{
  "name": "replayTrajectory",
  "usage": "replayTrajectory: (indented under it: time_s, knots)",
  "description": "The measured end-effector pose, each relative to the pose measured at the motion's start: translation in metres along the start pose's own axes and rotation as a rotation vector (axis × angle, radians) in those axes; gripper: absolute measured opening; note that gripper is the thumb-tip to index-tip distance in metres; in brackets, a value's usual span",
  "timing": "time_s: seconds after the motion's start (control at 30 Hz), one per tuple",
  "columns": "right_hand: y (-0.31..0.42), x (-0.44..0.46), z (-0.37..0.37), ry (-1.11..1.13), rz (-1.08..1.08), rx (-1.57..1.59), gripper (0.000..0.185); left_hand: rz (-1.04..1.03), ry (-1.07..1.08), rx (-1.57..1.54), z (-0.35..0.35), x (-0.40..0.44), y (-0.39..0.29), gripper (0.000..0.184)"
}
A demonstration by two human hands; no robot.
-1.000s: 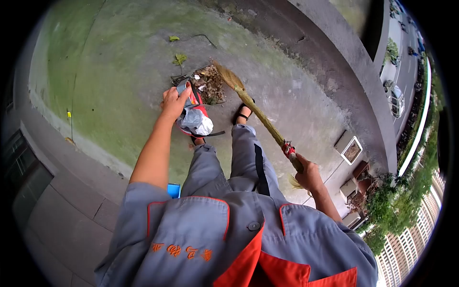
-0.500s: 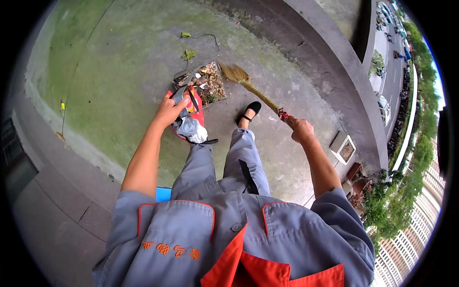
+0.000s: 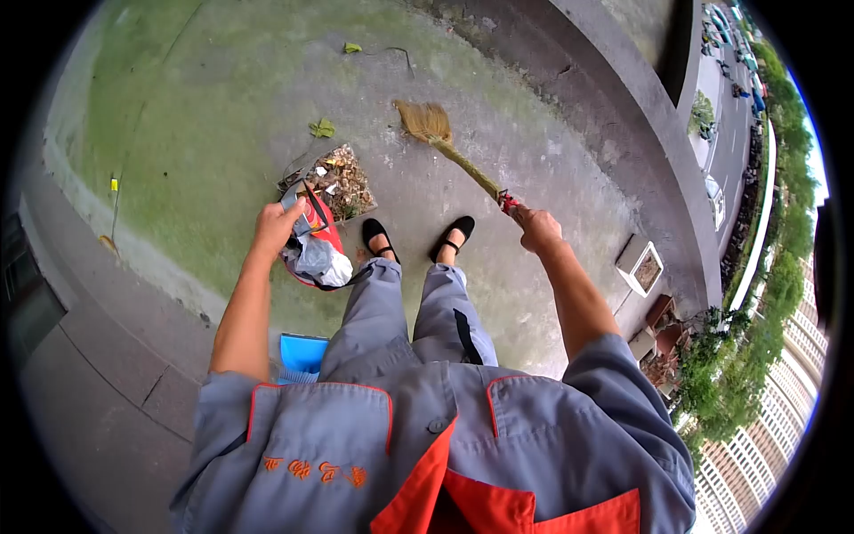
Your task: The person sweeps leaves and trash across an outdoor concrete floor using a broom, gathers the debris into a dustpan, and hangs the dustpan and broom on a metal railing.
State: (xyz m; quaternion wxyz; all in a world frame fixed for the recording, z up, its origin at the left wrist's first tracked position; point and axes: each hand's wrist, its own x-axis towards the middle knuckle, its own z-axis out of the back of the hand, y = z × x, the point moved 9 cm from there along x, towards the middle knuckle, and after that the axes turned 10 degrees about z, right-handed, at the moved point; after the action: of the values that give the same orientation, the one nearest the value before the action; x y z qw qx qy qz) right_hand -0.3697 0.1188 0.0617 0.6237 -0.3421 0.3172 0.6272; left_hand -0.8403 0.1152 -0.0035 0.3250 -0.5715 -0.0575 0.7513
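My left hand (image 3: 277,227) is closed round a grey handle, beside a red bag (image 3: 327,230) with crumpled silvery and white plastic (image 3: 325,262). Just beyond it is a dustpan (image 3: 366,212) heaped with dry leaves and scraps (image 3: 342,182); the handle appears to belong to it, though the join is hidden. My right hand (image 3: 540,231) grips the upper end of a straw broom (image 3: 467,165), near its red binding (image 3: 508,203). The broom's bristles (image 3: 423,120) are fanned out at the concrete floor, beyond and right of the dustpan.
Green leaves (image 3: 322,128) and a thin twig (image 3: 400,53) lie on the mossy concrete. A low wall (image 3: 623,80) curves along the right, with a white-framed box (image 3: 640,264) and potted plants (image 3: 667,338) beside it. A blue plastic object (image 3: 304,353) stands near my left leg.
The dustpan and red bag have come closer and leftward with my left hand, and a leaf beside the pan shifted too. The broom swung slightly left and away. Both my shoes now show.
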Motion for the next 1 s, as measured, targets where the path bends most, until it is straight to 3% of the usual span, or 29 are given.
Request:
replayTrajectory:
  time_s: [0.1, 0.23, 0.3, 0.43, 0.5, 0.57, 0.67, 0.7, 0.77, 0.83, 1.0]
  knots:
    - [-0.019, -0.051, -0.008, -0.067, 0.023, 0.032, 0.048, 0.035, -0.010, -0.123, 0.002, 0.003, 0.015, 0.037]
    - [-0.041, -0.107, -0.033, -0.232, -0.011, 0.351, 0.050, 0.034, 0.032, -0.052, 0.006, -0.001, 0.018, 0.037]
    - [-0.040, -0.102, -0.063, -0.251, -0.139, 0.555, 0.047, 0.067, 0.023, -0.041, 0.011, -0.003, 0.014, 0.040]
    - [0.021, -0.070, -0.114, -0.045, -0.196, 0.713, 0.047, 0.114, -0.057, 0.142, 0.017, 0.014, 0.036, 0.046]
    - [0.053, -0.075, -0.138, -0.047, -0.182, 0.937, 0.048, 0.097, -0.068, 0.077, 0.019, 0.009, 0.033, 0.049]
    - [0.076, -0.091, -0.135, 0.061, -0.212, 1.134, 0.046, 0.094, -0.030, 0.026, 0.019, 0.019, 0.044, 0.050]
    - [0.075, -0.123, -0.111, 0.021, -0.201, 1.257, 0.046, 0.112, -0.041, 0.080, 0.025, 0.010, 0.032, 0.050]
    - [0.068, -0.132, -0.104, 0.060, -0.188, 1.196, 0.049, 0.084, -0.041, 0.080, 0.026, 0.010, 0.029, 0.050]
    - [0.054, -0.135, -0.065, -0.095, 0.010, 0.763, 0.052, 0.068, -0.073, 0.120, 0.025, 0.016, 0.040, 0.050]
    - [0.050, -0.110, -0.027, -0.228, 0.093, 0.525, 0.052, 0.053, -0.108, 0.157, 0.025, 0.018, 0.037, 0.050]
    - [0.067, 0.023, 0.013, -0.126, 0.070, 0.085, 0.043, 0.026, -0.102, 0.139, 0.024, 0.020, 0.046, 0.054]
